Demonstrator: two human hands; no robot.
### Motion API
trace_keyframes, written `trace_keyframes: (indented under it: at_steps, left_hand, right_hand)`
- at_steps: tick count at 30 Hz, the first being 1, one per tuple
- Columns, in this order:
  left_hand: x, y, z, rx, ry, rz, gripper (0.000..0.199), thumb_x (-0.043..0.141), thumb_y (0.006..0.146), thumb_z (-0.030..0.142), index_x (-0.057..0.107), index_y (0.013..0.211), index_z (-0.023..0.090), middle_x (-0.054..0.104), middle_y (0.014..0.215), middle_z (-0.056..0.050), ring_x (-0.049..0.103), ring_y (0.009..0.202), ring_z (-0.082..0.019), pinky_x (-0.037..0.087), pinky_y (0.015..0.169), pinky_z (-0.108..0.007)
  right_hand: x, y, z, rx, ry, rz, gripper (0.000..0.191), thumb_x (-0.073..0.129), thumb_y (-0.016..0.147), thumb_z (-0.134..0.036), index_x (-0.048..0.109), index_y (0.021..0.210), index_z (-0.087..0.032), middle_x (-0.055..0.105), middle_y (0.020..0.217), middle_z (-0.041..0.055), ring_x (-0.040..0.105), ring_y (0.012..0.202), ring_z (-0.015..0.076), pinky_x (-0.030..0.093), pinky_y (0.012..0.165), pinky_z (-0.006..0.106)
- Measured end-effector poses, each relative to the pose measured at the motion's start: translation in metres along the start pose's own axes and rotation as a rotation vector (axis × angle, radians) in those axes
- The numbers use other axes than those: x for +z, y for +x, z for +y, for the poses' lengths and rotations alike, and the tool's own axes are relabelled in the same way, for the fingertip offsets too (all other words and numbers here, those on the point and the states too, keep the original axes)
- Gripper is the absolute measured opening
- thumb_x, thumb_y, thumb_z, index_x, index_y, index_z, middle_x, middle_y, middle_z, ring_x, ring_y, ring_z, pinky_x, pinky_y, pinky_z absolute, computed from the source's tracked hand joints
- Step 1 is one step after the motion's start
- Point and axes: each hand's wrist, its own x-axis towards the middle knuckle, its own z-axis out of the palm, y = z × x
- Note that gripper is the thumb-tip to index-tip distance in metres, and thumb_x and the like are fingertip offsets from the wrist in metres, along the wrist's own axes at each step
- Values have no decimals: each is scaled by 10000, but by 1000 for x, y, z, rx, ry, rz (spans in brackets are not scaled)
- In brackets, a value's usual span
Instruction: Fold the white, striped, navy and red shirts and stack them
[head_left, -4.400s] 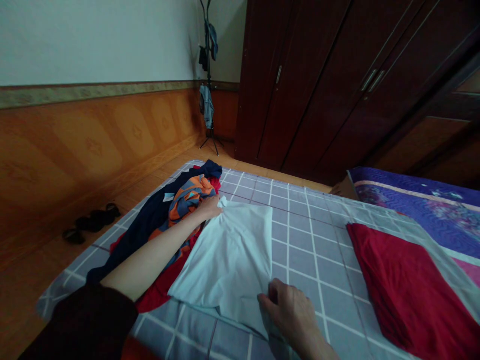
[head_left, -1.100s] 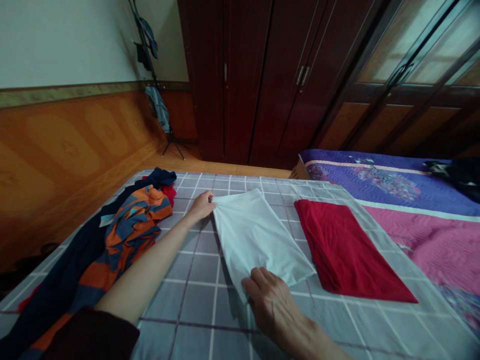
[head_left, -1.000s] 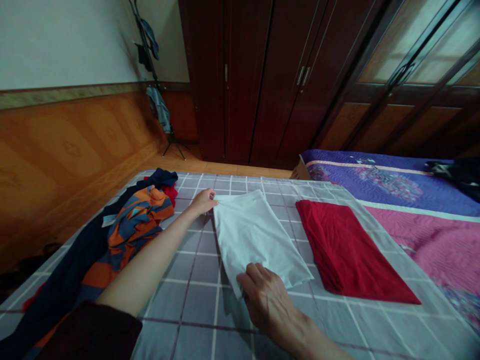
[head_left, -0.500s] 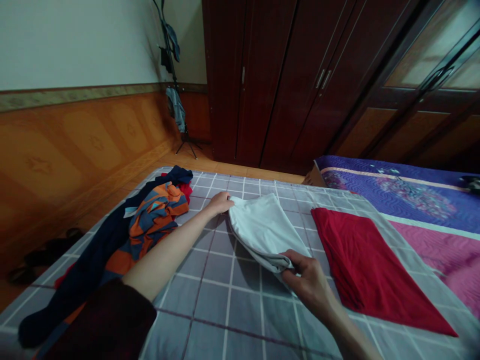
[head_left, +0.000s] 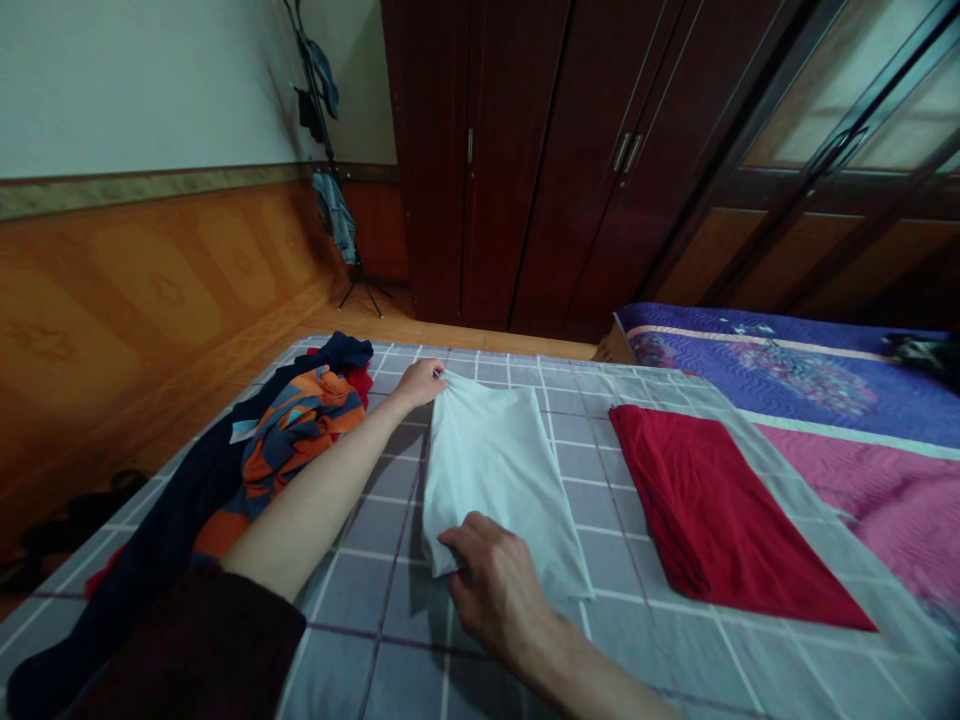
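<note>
A white folded cloth (head_left: 495, 460) lies on the checked bedsheet (head_left: 382, 640), its left edge slightly raised. My left hand (head_left: 420, 384) pinches its far left corner. The near left corner is between the thumb and fingers of my right hand (head_left: 499, 585). To the right lies a folded red cloth (head_left: 720, 510), touched by neither hand. Left of my left forearm is a heap of clothes, with an orange and grey striped garment (head_left: 300, 425) and a dark blue one (head_left: 172, 520).
A second bed with a purple and pink cover (head_left: 825, 370) adjoins at the right. Dark red wardrobes (head_left: 517, 170) stand beyond the bed. A coat stand (head_left: 330, 150) with hanging items is in the back left corner. Dark shoes (head_left: 75, 520) lie on the floor at left.
The white cloth has been turned over to the left and now lies flatter. My right hand has moved left with its near corner; my left hand still grips the far corner.
</note>
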Motion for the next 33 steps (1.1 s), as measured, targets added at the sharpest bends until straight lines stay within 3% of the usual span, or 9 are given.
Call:
trace_keyframes:
  at_steps: [3, 6, 8, 10, 13, 16, 19, 26, 33]
  left_hand:
    - [-8, -24, 5, 42, 63, 50, 318, 607, 737, 148, 604, 1054, 171, 620, 1051, -73, 568, 1040, -236, 429, 904, -318]
    - [-2, -75, 14, 176, 66, 52, 364, 556, 818, 171, 539, 1181, 188, 560, 1207, -70, 495, 1165, -205, 366, 1009, -300]
    - [9, -116, 20, 379, 40, -2, 312, 502, 872, 188, 538, 1181, 184, 582, 1178, -69, 517, 1137, -188, 389, 1004, -303]
    - [23, -152, 22, 526, 48, -116, 324, 521, 884, 237, 528, 1207, 208, 571, 1230, -67, 507, 1167, -193, 400, 1013, -330]
    - [39, -184, 17, 613, 141, -199, 450, 560, 880, 312, 465, 1304, 197, 465, 1385, -106, 406, 1290, -238, 350, 1071, -415]
    - [43, -191, 11, 603, 224, -220, 514, 540, 894, 334, 410, 1359, 157, 385, 1445, -141, 325, 1347, -258, 298, 1100, -455]
    - [36, -187, 9, 656, 255, -273, 593, 548, 888, 383, 339, 1410, 194, 354, 1471, -109, 273, 1373, -251, 257, 1118, -464]
    - [27, -192, 5, 645, 268, -301, 548, 505, 909, 411, 363, 1403, 219, 399, 1446, -96, 294, 1364, -253, 247, 1117, -484]
    - [23, -203, 5, 653, 281, -304, 533, 541, 894, 290, 370, 1395, 229, 393, 1452, -79, 296, 1364, -252, 266, 1117, -489]
  right_hand:
    - [12, -5, -3, -113, -65, -90, 208, 539, 716, -120, 605, 905, -178, 598, 895, 53, 543, 787, 186, 413, 641, 269]
    - [11, -17, 13, -158, -67, 15, 221, 552, 769, -146, 581, 983, -191, 580, 1003, 63, 533, 871, 195, 439, 725, 290]
    - [5, -26, 31, -154, -109, 115, 273, 533, 784, -112, 569, 1041, -196, 563, 1062, 76, 520, 910, 202, 441, 759, 307]
    - [-1, -38, 53, -129, -176, 169, 248, 515, 784, -76, 582, 995, -188, 567, 1004, 81, 517, 868, 202, 440, 729, 309]
    - [-6, -57, 81, -71, -249, 193, 174, 482, 800, -42, 586, 803, -182, 550, 823, 59, 499, 759, 186, 414, 657, 288]
    - [-9, -76, 97, -41, -264, 216, 199, 459, 826, -38, 577, 750, -178, 530, 771, 53, 477, 741, 183, 386, 651, 287]
    - [-13, -86, 100, -51, -249, 227, 197, 457, 832, -43, 574, 751, -179, 530, 769, 49, 462, 740, 186, 354, 649, 292]
    - [-16, -85, 93, -124, -300, 140, 165, 497, 795, -50, 540, 729, -195, 523, 745, 27, 434, 691, 175, 295, 617, 300]
    - [-18, -87, 101, -157, -350, 77, 265, 453, 677, 32, 529, 758, -209, 524, 773, 31, 424, 726, 193, 297, 644, 311]
